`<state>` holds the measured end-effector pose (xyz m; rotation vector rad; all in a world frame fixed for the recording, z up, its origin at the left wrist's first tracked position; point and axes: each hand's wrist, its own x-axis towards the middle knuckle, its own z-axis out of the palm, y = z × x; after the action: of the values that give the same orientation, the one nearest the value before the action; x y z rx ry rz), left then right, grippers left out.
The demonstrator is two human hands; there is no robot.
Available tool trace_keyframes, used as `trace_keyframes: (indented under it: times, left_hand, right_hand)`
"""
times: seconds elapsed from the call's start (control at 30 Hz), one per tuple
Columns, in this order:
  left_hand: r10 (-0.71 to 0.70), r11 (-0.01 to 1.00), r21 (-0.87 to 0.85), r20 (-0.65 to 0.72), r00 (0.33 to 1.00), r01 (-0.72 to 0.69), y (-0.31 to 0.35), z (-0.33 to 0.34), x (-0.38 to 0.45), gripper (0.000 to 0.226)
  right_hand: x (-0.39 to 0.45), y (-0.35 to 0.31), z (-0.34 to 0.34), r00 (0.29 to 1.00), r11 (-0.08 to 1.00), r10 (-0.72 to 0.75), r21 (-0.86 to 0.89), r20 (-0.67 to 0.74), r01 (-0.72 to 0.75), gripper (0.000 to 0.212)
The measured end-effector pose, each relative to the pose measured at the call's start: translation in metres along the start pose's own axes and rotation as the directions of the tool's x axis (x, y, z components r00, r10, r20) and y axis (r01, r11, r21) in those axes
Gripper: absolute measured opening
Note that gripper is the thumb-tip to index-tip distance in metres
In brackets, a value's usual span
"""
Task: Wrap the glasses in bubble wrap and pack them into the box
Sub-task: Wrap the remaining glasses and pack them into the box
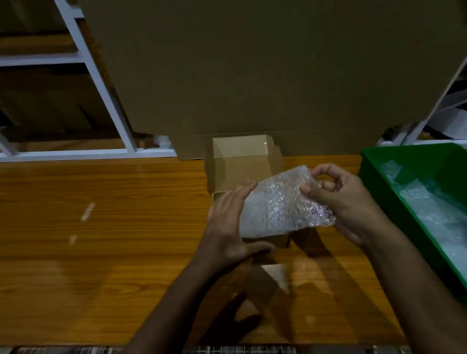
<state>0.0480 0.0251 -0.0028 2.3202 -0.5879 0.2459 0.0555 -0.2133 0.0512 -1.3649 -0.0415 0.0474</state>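
The right hand (343,196) is pinching the bubble-wrapped bundle (280,201); the left hand (230,221), fingers straight, is steadying it above the box (242,159) at the worktop's (92,243) far edge; lowering it in looks next.

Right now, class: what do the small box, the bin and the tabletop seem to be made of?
Box: plain brown cardboard, matte, with folded flaps.
Bin: green plastic, smooth with a slight sheen.
Tabletop: wood or wood-look laminate, glossy; grain lines and reflections show, so which one stays open.
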Motion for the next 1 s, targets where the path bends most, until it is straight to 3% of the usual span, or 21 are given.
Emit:
trace_keyframes:
  times: [0.07, 0.13, 0.2, 0.3, 0.37, 0.43, 0.5, 0.53, 0.57, 0.6, 0.67, 0.73, 0.87, 1.0]
  left_hand:
    - [-0.057, 0.991, -0.124, -0.002, 0.998, 0.057, 0.01, 0.0, 0.006, 0.088]
    - [-0.118, 0.945, -0.306, -0.001, 0.993, 0.112, 0.019, -0.005, 0.007, 0.069]
    - [-0.153, 0.876, -0.463, -0.007, 0.988, 0.132, 0.025, -0.012, 0.004, 0.048]
    - [-0.234, 0.73, -0.658, 0.017, 0.972, 0.187, 0.037, -0.021, -0.004, 0.017]
    - [-0.335, 0.58, -0.772, 0.065, 0.94, 0.26, 0.042, -0.019, -0.01, 0.013]
    - [-0.415, 0.526, -0.803, 0.043, 0.909, 0.279, 0.043, -0.011, -0.017, 0.021]
    - [-0.481, 0.505, -0.82, -0.007, 0.877, 0.27, 0.04, -0.002, -0.024, 0.031]
    - [-0.516, 0.49, -0.83, -0.029, 0.856, 0.268, 0.038, 0.0, -0.028, 0.035]
    - [-0.548, 0.479, -0.835, -0.043, 0.836, 0.271, 0.037, 0.001, -0.03, 0.038]
    - [-0.566, 0.472, -0.836, -0.044, 0.823, 0.28, 0.038, 0.002, -0.033, 0.04]
    - [-0.572, 0.46, -0.836, -0.02, 0.82, 0.3, 0.041, 0.005, -0.038, 0.04]
    - [-0.548, 0.468, -0.824, 0.012, 0.837, 0.318, 0.046, 0.007, -0.042, 0.035]
    - [-0.519, 0.402, -0.837, 0.125, 0.846, 0.37, 0.048, 0.014, -0.05, 0.04]
    - [-0.555, 0.399, -0.826, 0.129, 0.822, 0.399, 0.045, 0.013, -0.052, 0.039]
  right_hand:
    - [0.001, -0.007, -0.001, 0.996, 0.997, 0.075, 0.017, 0.046, -0.076, 0.082]
    - [-0.001, -0.015, -0.004, 0.983, 0.98, 0.167, 0.095, 0.072, -0.174, 0.091]
    - [-0.003, -0.021, -0.007, 0.973, 0.945, 0.212, 0.234, 0.096, -0.229, 0.08]
    - [-0.01, -0.023, -0.005, 0.968, 0.847, 0.234, 0.471, 0.084, -0.246, 0.021]
    - [-0.018, -0.014, -0.001, 0.958, 0.786, 0.283, 0.561, 0.048, -0.261, 0.036]
    - [-0.025, 0.0, 0.006, 0.945, 0.76, 0.328, 0.594, -0.002, -0.263, 0.045]
    - [-0.04, 0.017, 0.02, 0.939, 0.925, 0.263, 0.333, -0.222, -0.181, 0.054]
    - [-0.05, 0.025, 0.029, 0.924, 0.99, 0.137, 0.07, -0.357, -0.119, 0.056]
    - [-0.06, 0.029, 0.039, 0.909, 0.985, -0.005, -0.158, -0.417, -0.067, 0.057]
    - [-0.069, 0.034, 0.049, 0.916, 0.962, -0.077, -0.271, -0.393, -0.035, 0.062]
    - [-0.078, 0.042, 0.061, 0.96, 0.958, 0.004, -0.274, -0.282, -0.085, 0.082]
    - [-0.076, 0.048, 0.069, 0.967, 0.949, 0.168, -0.236, -0.191, -0.211, 0.088]
    - [-0.074, 0.047, 0.073, 0.951, 0.948, 0.309, -0.087, 0.003, -0.307, 0.065]
    - [-0.074, 0.053, 0.07, 0.952, 0.949, 0.305, -0.083, -0.023, -0.306, 0.045]
